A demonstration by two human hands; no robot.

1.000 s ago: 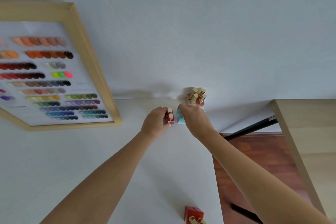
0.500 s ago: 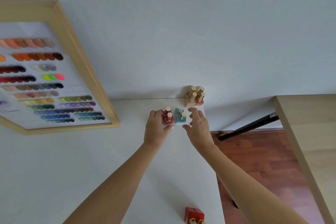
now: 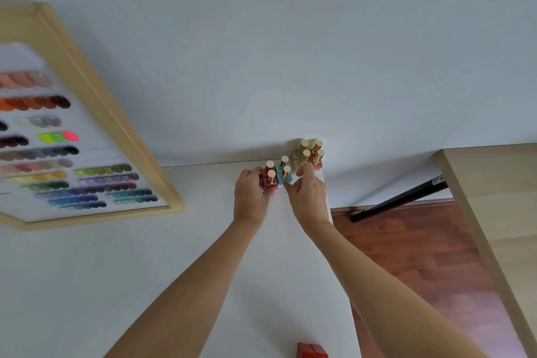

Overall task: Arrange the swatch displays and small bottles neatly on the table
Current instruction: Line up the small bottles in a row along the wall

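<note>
Two red bottles (image 3: pixel 269 178) and two teal bottles (image 3: pixel 284 175), all with gold caps, stand side by side near the far edge of the white table (image 3: pixel 116 270). My left hand (image 3: pixel 250 197) presses against the left side of the red pair. My right hand (image 3: pixel 308 195) touches the teal pair's right front corner with its fingertips. Behind them, at the table's far right corner against the wall, stands a cluster of several gold-capped bottles (image 3: pixel 311 155). A wooden-framed swatch display (image 3: pixel 87 113) leans at the left.
Two more red bottles (image 3: pixel 312 351) sit at the bottom edge of the view, near the table's right edge. Right of the table is wooden floor (image 3: pixel 421 256), a black bar (image 3: pixel 401 199) and a light wooden tabletop (image 3: pixel 499 197).
Both hands pulled back a little half a second ago, then closed in again on the red and teal bottles, squeezing the group together nearer the corner cluster.
</note>
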